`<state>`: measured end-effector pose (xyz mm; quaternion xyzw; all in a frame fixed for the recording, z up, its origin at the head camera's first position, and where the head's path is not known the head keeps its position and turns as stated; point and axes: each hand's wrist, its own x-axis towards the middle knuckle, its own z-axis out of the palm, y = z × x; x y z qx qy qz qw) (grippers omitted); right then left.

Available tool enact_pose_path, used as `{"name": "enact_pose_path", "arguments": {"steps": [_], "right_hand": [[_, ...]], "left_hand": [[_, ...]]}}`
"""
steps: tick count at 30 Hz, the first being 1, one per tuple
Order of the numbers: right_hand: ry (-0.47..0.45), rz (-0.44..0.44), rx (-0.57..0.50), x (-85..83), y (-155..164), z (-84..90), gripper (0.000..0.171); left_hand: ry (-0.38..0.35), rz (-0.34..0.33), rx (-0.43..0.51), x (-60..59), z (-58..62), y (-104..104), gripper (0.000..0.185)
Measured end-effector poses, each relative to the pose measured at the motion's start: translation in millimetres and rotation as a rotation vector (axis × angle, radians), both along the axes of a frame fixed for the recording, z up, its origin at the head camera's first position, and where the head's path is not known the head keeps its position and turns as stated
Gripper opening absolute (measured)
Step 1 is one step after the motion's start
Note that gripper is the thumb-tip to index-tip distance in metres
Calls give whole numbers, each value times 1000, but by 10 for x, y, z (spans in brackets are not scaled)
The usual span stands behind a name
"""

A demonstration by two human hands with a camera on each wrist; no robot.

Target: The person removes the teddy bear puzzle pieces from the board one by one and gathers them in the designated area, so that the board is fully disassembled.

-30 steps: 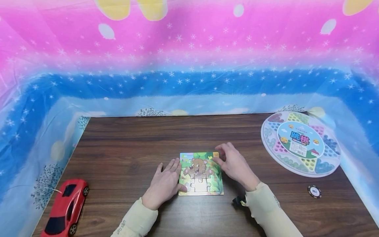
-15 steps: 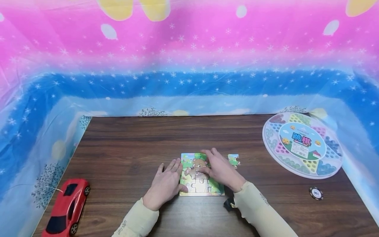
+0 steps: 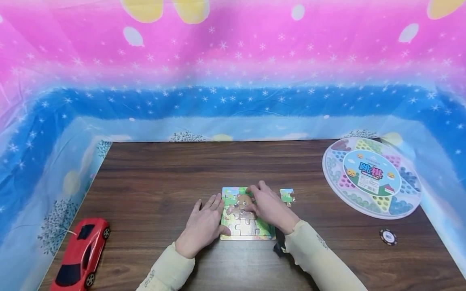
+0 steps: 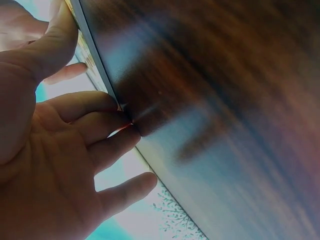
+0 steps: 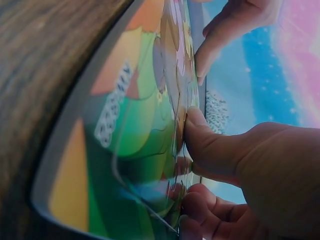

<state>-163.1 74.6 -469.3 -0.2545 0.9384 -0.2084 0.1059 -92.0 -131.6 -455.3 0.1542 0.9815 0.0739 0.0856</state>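
Observation:
A jigsaw puzzle (image 3: 247, 228) with a brown bear in its picture lies flat on the brown wooden table. My left hand (image 3: 204, 220) steadies it, with straight fingers along its left edge and the thumb on its lower left corner. Over the upper right part, my right hand (image 3: 271, 206) has its thumb and bent fingers on a puzzle piece (image 3: 244, 199) at the bear's head, pinching it. The right wrist view shows that thumb (image 5: 197, 122) pressed to the surface with fingertips beside it. One loose puzzle piece (image 3: 287, 195) lies right of the puzzle, behind the right hand.
A round Chinese checkers set (image 3: 371, 178) lies at the back right, with a black and white chip (image 3: 388, 237) in front of it. At the left edge stands a red toy car (image 3: 81, 254). A patterned cloth (image 3: 233, 101) surrounds the table (image 3: 164, 169).
My right hand has moved left from the puzzle's upper right corner onto the bear's head, uncovering the loose piece. The left hand stays in place. Little differs over the last half second.

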Motion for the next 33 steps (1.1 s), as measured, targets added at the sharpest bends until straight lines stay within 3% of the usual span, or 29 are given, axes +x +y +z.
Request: {"name": "enact_pose_path", "arguments": {"steps": [7, 28, 33], "right_hand": [[-5, -4, 16, -1, -22, 10, 44], [-124, -50, -28, -42, -49, 31, 38], [-131, -54, -42, -37, -57, 36, 38]], "left_hand": [[-24, 12, -2, -8, -2, 4, 91], [1, 13, 20, 3, -1, 13, 90], [-34, 21, 51, -6, -3, -5, 91]]}}
